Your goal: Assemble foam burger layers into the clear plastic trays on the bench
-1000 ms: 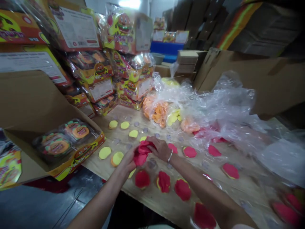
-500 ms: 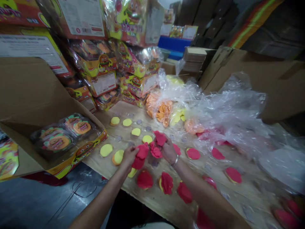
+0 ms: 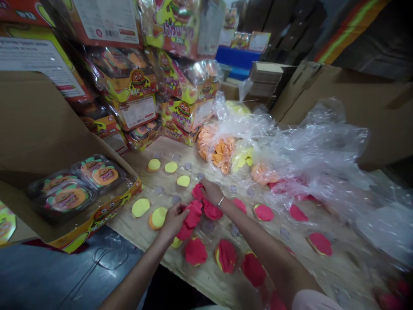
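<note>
My left hand (image 3: 174,221) is closed around a small bunch of red wavy-edged soft pieces (image 3: 192,215). With pinched fingers my right hand (image 3: 211,192) grips a single red wavy-edged piece (image 3: 197,192), low over the table where a yellow disc lay. Another red piece (image 3: 212,211) hangs or lies just under my right wrist; I cannot tell which. Left of my hands are several uncovered yellow discs (image 3: 140,207), some on orange bases. Nearer me, red pieces (image 3: 195,251) lie on top of yellow discs.
A cardboard display box (image 3: 119,209) with clear packs stands at the left. Boxed packs (image 3: 138,82) are stacked behind it. Clear plastic bags (image 3: 309,142) with orange, yellow and red pieces spread over the back right. Small greyish bits dot the brown table surface (image 3: 167,148).
My right hand has moved left with its red piece, over the spot of a yellow disc that is now covered. My left hand stays nearly in place with its bunch.
</note>
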Tool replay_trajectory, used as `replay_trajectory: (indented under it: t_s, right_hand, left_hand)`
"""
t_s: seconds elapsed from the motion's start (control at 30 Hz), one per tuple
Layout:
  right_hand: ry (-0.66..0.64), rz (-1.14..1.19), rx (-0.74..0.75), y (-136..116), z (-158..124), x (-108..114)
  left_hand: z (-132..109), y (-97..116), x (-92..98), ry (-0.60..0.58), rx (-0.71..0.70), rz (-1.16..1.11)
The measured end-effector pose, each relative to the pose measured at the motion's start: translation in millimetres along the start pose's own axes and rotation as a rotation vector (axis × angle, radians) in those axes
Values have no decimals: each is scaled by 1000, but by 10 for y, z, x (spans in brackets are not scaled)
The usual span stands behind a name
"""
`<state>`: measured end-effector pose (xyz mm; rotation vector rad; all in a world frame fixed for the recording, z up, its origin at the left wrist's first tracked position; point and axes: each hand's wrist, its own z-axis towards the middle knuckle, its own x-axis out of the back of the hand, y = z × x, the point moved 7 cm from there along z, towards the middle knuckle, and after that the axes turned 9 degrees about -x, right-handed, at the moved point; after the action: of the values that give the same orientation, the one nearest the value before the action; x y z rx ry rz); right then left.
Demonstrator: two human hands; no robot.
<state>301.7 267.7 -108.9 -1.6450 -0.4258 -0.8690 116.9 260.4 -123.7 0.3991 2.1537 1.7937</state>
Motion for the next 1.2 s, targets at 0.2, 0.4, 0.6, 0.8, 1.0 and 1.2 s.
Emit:
replay_trajectory:
  t_s: [0.2,0.4,0.6,0.8,1.0,1.2]
  right_hand:
    - [103,-95,263,-393,-268,197]
    - [-167,43,567,-666,-729,172]
    - [-255,857,186,-459,-522,87]
    - [-97,370,77,-435,384,-200]
    - [-24,5,76,-436,666,-370]
    - [53,-172,96,-558,501,-299]
  left_hand:
    - [-60,118,-12,-15,-73,-5]
    - [-69,100,58,79,-66,-157]
    - [-4,-5,165,152,-71,-112]
    - [-3,26,114,165,-131,-32]
    - [1,50,101,162,-134,-8]
    - [-4,28,105,172,-138,-35]
